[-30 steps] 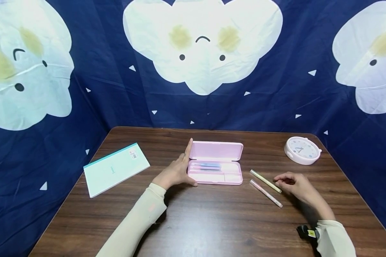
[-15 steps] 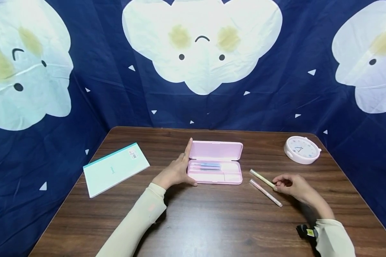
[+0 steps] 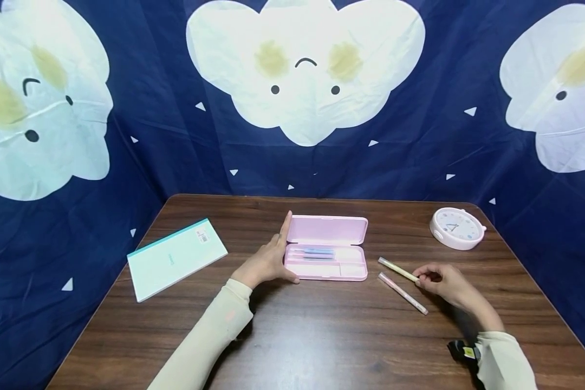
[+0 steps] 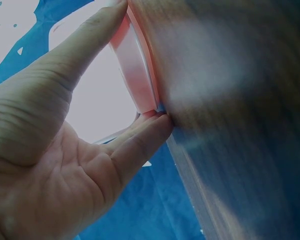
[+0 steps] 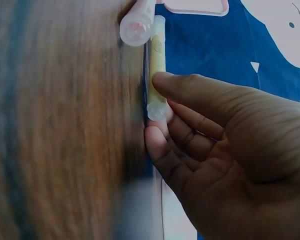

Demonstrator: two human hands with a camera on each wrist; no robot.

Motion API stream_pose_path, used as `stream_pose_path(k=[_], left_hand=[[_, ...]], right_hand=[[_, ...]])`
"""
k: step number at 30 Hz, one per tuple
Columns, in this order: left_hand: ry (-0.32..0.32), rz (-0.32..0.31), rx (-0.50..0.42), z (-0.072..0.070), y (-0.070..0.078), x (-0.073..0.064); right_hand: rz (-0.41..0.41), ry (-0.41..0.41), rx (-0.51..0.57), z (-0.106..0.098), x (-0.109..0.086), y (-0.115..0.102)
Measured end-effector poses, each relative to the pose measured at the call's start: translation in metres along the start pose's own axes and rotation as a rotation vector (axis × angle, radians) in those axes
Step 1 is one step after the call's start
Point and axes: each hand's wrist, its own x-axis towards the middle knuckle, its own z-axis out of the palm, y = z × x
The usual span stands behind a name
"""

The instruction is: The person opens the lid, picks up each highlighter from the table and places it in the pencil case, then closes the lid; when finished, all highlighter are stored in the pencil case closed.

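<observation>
A pink pencil case [image 3: 317, 270] lies with its lid raised at the middle of the table, and several slim pens [image 3: 318, 253] sit in its rear compartment. Along the case's left end my left hand [image 3: 268, 261] rests with thumb and fingers spread, the thumb at the front corner and a straight finger up beside the lid. On the right, my right hand [image 3: 447, 284] pinches the near end of a yellow pen [image 3: 397, 268] between thumb and fingers, low over the tabletop. A pink pen [image 3: 403, 294] lies just in front of the yellow one.
A mint-green notepad [image 3: 176, 259] lies at the left of the wooden table [image 3: 322, 330]. Toward the back right stands a white round clock [image 3: 457, 228]. A dark blue curtain [image 3: 317, 173] with cloud shapes hangs behind the table and along both sides.
My right hand has closed its thumb and fingers on the near end of the yellow pen. The left hand and the pencil case have stayed in place.
</observation>
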Motion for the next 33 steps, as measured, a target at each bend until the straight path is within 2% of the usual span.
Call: stream_pose_path(k=[7, 12, 14, 18, 26, 28, 33], left_hand=[[-0.004, -0.036, 0.014, 0.005, -0.002, -0.004], [0.006, -0.011, -0.021, 0.006, -0.002, -0.004], [0.017, 0.014, -0.015, 0.007, -0.008, -0.002], [0.007, 0.016, -0.018, 0.005, -0.008, -0.002], [0.014, 0.010, 0.004, 0.005, -0.010, 0.004], [0.001, -0.008, -0.012, 0.000, -0.001, 0.000], [0.021, 0.029, 0.018, 0.003, -0.003, 0.000]], right_hand=[[-0.038, 0.017, 0.046, 0.002, 0.006, -0.002], [-0.051, -0.012, 0.134, 0.003, 0.017, -0.006], [-0.046, -0.026, 0.161, 0.005, 0.021, -0.009], [-0.028, -0.064, 0.202, 0.009, 0.028, -0.015], [-0.023, -0.115, 0.199, 0.017, 0.047, -0.032], [-0.041, -0.122, 0.191, 0.019, 0.052, -0.037], [-0.077, -0.140, 0.198, 0.026, 0.062, -0.049]])
